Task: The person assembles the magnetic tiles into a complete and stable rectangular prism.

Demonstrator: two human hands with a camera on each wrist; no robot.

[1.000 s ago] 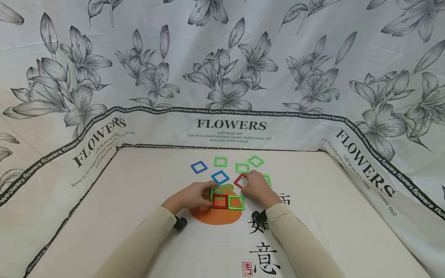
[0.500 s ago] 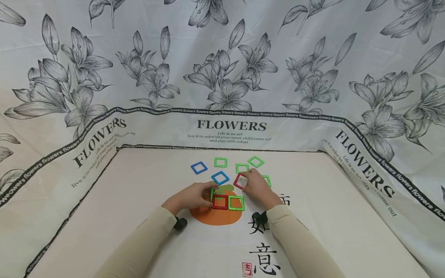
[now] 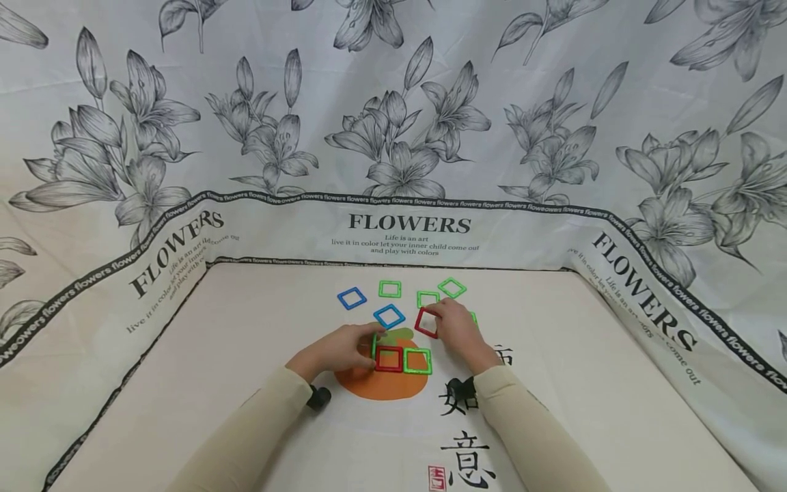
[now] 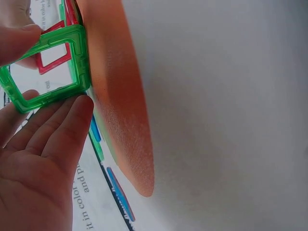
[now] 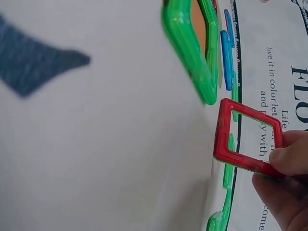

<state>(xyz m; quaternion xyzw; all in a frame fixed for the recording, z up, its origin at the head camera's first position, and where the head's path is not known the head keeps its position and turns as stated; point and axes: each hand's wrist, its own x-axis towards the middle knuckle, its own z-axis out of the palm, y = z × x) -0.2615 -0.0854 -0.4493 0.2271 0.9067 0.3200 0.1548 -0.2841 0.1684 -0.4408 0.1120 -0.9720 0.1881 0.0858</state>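
My left hand (image 3: 339,352) holds a green square magnetic tile (image 4: 80,60) on its edge, thumb at one side and fingers at the other. Beside it, a red square tile (image 3: 377,359) and another green square tile (image 3: 430,361) lie side by side over the printed orange shape (image 3: 381,389). Farther right, a second red square tile (image 5: 223,130) is pinched by one side between the thumb and fingers of my right hand (image 3: 460,331). It is raised and tilted, apart from the flat pair.
Two blue diamond tiles (image 3: 341,299) lie behind the hands at the left. Several green tiles (image 3: 389,296) are spread toward the back and right, one partly hidden by my right hand. A floral cloth (image 3: 406,232) rises along the table's back.
My right hand has shifted slightly right and toward me, and the red tile in it has turned a little. My left hand has stayed in place.
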